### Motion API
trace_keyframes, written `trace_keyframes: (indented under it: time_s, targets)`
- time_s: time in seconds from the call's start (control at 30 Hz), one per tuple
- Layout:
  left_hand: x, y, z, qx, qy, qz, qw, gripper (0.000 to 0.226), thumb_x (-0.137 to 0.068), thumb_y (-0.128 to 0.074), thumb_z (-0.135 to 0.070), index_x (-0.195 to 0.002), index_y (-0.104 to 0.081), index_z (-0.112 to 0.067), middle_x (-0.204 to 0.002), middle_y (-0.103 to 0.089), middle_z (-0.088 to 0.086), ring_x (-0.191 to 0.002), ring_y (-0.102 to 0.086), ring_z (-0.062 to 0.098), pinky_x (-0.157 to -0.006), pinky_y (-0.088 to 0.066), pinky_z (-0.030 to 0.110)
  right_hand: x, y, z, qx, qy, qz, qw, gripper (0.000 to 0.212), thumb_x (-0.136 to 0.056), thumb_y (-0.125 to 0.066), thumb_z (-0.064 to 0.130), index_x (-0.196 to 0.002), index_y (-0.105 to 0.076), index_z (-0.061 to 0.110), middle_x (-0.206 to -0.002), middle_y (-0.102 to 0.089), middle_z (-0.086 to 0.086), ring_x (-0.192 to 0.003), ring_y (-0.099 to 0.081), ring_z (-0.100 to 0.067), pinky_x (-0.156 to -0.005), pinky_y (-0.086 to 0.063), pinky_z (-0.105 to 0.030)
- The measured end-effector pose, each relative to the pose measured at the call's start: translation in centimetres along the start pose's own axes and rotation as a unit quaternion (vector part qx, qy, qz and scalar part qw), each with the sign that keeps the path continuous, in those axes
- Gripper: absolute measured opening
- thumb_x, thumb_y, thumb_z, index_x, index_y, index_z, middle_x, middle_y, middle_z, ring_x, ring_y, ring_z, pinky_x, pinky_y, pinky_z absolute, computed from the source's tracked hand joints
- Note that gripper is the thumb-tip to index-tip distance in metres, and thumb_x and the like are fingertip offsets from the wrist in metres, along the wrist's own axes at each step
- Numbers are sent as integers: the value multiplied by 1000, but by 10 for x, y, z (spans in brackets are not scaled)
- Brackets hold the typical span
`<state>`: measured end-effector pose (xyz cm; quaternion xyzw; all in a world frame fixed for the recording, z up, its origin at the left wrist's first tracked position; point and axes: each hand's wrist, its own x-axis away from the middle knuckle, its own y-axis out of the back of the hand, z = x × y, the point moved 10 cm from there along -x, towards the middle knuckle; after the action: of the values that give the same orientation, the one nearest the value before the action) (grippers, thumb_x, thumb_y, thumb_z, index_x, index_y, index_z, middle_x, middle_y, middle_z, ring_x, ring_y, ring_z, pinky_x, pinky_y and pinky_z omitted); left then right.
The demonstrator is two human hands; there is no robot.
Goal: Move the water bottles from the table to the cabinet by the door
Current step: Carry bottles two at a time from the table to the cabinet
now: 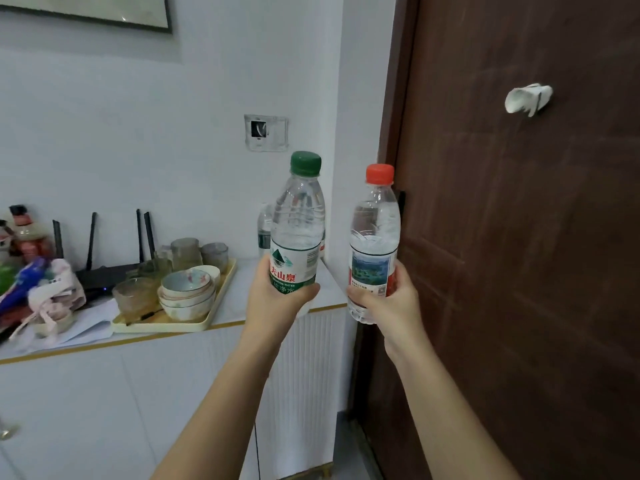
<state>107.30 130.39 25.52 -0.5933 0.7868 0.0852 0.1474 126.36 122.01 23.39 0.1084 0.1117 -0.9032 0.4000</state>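
Both hands clamped: left hand point(277, 299) on green-cap bottle point(298, 230), right hand point(391, 303) on red-cap bottle point(374, 237); I'm carrying upright toward cabinet top point(235, 317), 11 o'clock.

I see a third bottle point(264, 226) at the cabinet top's point(239, 313) back right corner, mostly hidden behind the green-capped bottle point(297, 223). My left hand point(277, 296) covers that bottle's base. The picture frame point(104, 15) is cut by the top edge; the clutter point(31, 271) by the left.

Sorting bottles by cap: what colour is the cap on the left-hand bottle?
Green cap, clearest in the head view.
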Motion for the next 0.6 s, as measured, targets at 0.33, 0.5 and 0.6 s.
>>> trace_keyframes:
  time_s: [0.33,0.5,0.6]
  targets:
    - [-93,-14,67,6,12,17,1000,51,-74,-74,5,-114,-51,-17,-98,-66,-2,-81,-63,5,-58,-50,12,-89,-32,-58,10,-11,-2,1000,64,-69,-81,-6,-120,-57,25,-104,-71,6,-89,-71,-7,-72,-57,-21]
    - [-156,-29,118,-9,22,4,1000,52,-72,-75,5,-114,-51,-16,-98,-66,-1,-84,-63,9,-61,-52,15,-158,-42,-107,12,-17,0,1000,61,-70,-80,-6,-105,-54,36,-102,-69,10,-88,-69,-4,-74,-54,-23]
    - [-195,-42,153,-17,43,-8,999,54,-71,-75,4,-115,-50,-16,-100,-66,-2,-88,-64,12,-62,-50,15,-207,-49,-137,28,-19,5,999,61,-71,-79,-8,-105,-51,36,-96,-65,16,-78,-66,8,-63,-51,-12]
